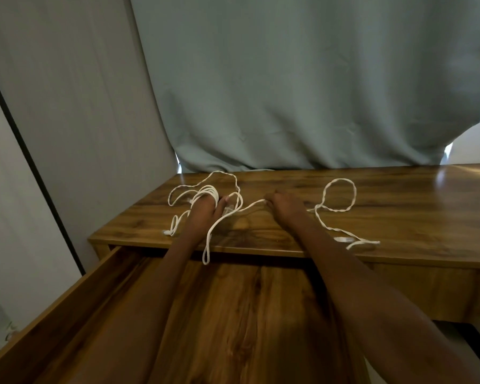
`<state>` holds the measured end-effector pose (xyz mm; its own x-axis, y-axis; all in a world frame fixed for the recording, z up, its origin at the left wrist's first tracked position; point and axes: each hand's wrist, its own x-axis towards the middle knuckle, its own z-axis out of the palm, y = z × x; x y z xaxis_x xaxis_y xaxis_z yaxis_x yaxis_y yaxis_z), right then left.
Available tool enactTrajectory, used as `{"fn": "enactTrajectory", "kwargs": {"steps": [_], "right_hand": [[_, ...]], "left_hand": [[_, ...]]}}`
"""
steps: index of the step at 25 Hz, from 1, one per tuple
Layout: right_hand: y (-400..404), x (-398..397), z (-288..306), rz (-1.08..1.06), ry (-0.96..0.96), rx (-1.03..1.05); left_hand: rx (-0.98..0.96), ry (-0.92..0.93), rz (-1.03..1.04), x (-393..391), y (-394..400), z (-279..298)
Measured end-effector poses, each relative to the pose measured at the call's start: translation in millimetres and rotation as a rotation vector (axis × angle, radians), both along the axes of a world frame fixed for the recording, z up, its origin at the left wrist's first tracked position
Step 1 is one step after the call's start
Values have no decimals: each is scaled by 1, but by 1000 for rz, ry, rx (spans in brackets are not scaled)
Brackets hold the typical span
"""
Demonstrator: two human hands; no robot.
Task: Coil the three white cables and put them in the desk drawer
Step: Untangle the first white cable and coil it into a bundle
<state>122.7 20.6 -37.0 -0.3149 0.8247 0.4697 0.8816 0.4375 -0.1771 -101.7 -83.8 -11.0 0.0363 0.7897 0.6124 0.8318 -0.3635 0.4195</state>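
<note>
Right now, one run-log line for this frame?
left hand: winding cable | right hand: pinches strand | loose cable: desktop | drawer: open

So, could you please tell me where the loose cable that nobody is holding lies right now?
In the head view, the loose cable lies on the desk top to the right of the right hand, its round loop toward the curtain and its ends near the desk's front edge.

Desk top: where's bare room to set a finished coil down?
Bare wood on the desk right of the looped cable, and the open drawer floor. Crowded at left, where both hands, left and right, work tangled cable.
</note>
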Motion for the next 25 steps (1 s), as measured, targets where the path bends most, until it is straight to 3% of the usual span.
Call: {"fn": "enactTrajectory", "kwargs": {"steps": [4, 11, 18, 21, 25], "right_hand": [[55, 5, 15, -132, 122, -1], [129, 2, 49, -253, 425, 152], [175, -6, 58, -313, 150, 73], [168, -11, 47, -234, 129, -119], [143, -8, 74, -55, 209, -276]], "left_hand": [[-71, -73, 14, -16, 9, 1], [-61, -32, -2, -10, 25, 1], [-15, -44, -51, -4, 33, -9], [-47, -62, -43, -4, 36, -8], [-46, -63, -38, -6, 35, -11]]}}
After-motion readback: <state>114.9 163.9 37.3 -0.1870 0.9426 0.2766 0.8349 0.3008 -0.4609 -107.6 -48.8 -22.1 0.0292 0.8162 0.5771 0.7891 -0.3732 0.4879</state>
